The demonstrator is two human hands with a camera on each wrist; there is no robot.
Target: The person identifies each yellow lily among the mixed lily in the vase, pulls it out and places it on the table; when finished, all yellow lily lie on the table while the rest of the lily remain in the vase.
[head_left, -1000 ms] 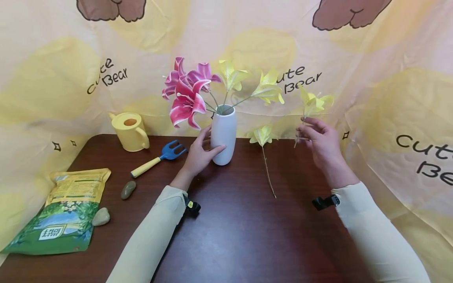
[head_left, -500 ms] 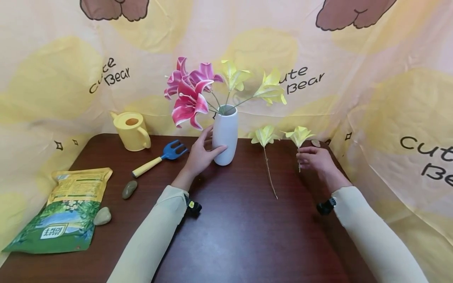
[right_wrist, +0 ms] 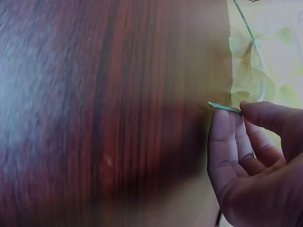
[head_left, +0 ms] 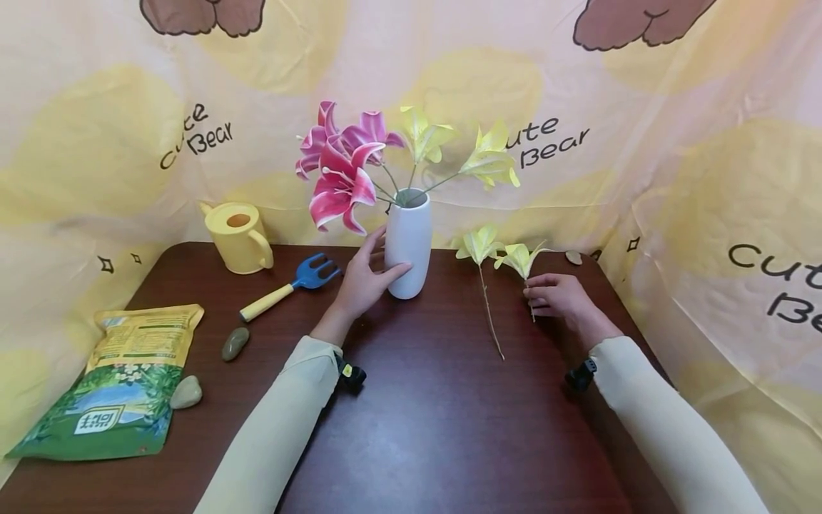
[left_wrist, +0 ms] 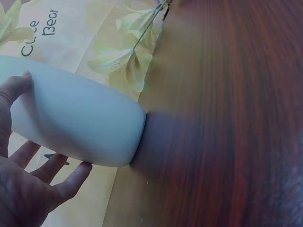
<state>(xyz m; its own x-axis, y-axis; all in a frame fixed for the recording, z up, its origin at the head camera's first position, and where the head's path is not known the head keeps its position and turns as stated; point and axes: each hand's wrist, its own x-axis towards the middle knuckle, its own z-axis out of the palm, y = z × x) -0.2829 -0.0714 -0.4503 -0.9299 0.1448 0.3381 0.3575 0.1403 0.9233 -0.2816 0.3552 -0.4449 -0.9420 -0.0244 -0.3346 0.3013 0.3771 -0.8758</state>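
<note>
Near the table's right edge, the right hand (head_left: 557, 298) pinches the thin green stem of a short yellow artificial lily (head_left: 521, 258), its bloom lying toward the far edge just beside a second loose yellow lily (head_left: 478, 246). That grip is slight, so the stem could twist or slip free. Farther back, the left hand (head_left: 361, 280) cups the tall white ceramic vase (head_left: 407, 244); top-heavy with pink and yellow blooms, it might tip if nudged.
</note>
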